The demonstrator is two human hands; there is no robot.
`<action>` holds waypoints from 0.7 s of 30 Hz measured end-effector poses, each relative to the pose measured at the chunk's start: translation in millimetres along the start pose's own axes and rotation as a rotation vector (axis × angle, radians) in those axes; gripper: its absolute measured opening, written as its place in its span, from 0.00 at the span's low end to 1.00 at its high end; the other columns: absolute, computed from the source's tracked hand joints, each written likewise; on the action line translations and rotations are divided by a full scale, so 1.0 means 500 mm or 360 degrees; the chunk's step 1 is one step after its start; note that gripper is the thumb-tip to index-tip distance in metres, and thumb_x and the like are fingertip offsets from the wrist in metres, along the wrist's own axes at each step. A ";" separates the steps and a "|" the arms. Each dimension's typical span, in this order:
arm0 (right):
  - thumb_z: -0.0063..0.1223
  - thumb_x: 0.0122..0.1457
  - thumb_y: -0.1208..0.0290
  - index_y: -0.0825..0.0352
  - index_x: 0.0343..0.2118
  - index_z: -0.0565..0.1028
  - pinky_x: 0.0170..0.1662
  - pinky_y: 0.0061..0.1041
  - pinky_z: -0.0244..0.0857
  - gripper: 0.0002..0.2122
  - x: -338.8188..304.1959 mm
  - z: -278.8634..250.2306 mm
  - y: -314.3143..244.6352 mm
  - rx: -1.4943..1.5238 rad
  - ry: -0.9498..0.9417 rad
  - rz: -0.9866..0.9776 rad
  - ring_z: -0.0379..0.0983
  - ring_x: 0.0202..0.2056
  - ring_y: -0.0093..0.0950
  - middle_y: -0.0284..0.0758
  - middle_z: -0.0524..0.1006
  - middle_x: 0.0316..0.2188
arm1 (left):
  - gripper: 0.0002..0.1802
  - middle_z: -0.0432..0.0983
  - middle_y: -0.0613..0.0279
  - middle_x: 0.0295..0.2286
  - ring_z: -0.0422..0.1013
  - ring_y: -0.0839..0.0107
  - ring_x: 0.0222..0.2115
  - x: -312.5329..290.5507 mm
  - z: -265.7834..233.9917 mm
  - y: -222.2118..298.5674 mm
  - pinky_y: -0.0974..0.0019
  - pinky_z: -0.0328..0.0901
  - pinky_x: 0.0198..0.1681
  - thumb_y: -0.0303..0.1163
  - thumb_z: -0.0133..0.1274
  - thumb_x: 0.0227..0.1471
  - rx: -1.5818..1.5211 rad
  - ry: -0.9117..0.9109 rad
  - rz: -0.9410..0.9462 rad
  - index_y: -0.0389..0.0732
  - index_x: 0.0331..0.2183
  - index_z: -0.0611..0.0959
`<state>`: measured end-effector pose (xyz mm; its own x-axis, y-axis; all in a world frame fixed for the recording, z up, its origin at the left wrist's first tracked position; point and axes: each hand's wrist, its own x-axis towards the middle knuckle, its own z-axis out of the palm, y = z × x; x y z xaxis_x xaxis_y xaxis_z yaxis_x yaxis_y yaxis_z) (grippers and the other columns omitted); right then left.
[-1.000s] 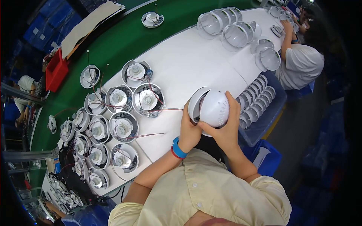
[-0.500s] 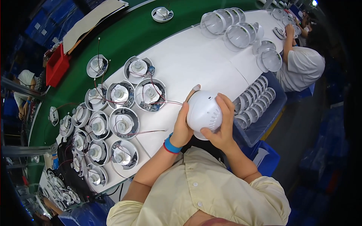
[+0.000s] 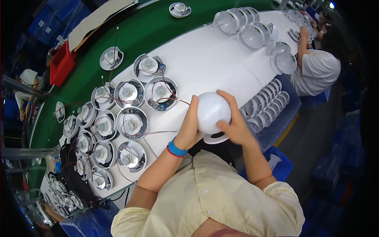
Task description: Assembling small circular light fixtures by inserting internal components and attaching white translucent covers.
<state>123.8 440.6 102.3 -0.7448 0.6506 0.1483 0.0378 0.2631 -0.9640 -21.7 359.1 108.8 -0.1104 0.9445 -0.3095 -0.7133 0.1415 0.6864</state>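
Cream shirt [image 3: 185,185] — blue wristband [image 3: 177,148]

A factory assembly line: green belt [image 3: 146,33], white worktable [image 3: 197,67], wired round housings [image 3: 160,93]

Globe [image 3: 213,112] between hands [image 3: 188,128], housings [image 3: 128,93] left on table [image 3: 197,59], tub [image 3: 285,119] right

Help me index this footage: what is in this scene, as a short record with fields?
Left hand: against the left side of the globe
Right hand: thumb and fingers on its right side
Globe: white, rounded, held between both hands
Table: white; open units with wires at left, clear cups toward the far right
Green surface: beyond the table, with more units on it
Bin: blue, right of the hands, holding rows of round pieces
Co-worker: far right, white top
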 end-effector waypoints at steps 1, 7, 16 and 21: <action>0.56 0.55 0.55 0.65 0.63 0.54 0.61 0.31 0.50 0.36 0.012 -0.013 -0.030 0.0338 -0.0165 0.0260 0.58 0.58 0.32 0.40 0.65 0.54 | 0.36 0.69 0.54 0.51 0.69 0.62 0.50 -0.006 -0.003 0.004 0.58 0.64 0.54 0.58 0.28 0.63 -0.0007 0.0024 -0.0004 0.38 0.57 0.67; 0.54 0.59 0.62 0.64 0.61 0.59 0.60 0.30 0.55 0.29 0.047 -0.044 -0.004 0.0867 -0.0130 0.0626 0.63 0.54 0.31 0.40 0.68 0.52 | 0.40 0.68 0.51 0.51 0.72 0.58 0.48 0.008 -0.015 0.016 0.57 0.73 0.44 0.63 0.27 0.61 -0.0117 -0.0025 -0.0151 0.38 0.58 0.64; 0.59 0.56 0.56 0.69 0.56 0.63 0.51 0.34 0.68 0.30 0.450 -0.083 0.047 0.0830 0.0413 0.0303 0.72 0.49 0.31 0.40 0.72 0.50 | 0.31 0.52 0.57 0.63 0.68 0.63 0.52 -0.057 -0.084 0.042 0.62 0.67 0.52 0.32 0.42 0.64 0.0904 -0.0504 0.0149 0.39 0.64 0.53; 0.69 0.44 0.55 0.72 0.53 0.64 0.43 0.36 0.73 0.37 0.802 0.095 0.131 0.0663 0.0457 0.0573 0.75 0.43 0.33 0.44 0.72 0.47 | 0.25 0.66 0.52 0.54 0.68 0.67 0.50 -0.041 -0.144 -0.008 0.65 0.66 0.52 0.30 0.49 0.61 0.1132 -0.0525 0.0241 0.33 0.57 0.66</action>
<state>-204.1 685.1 88.2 -0.5226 0.8277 -0.2047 -0.0528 -0.2710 -0.9611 -66.3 317.8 65.1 0.1191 0.9919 -0.0448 -0.0817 0.0547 0.9952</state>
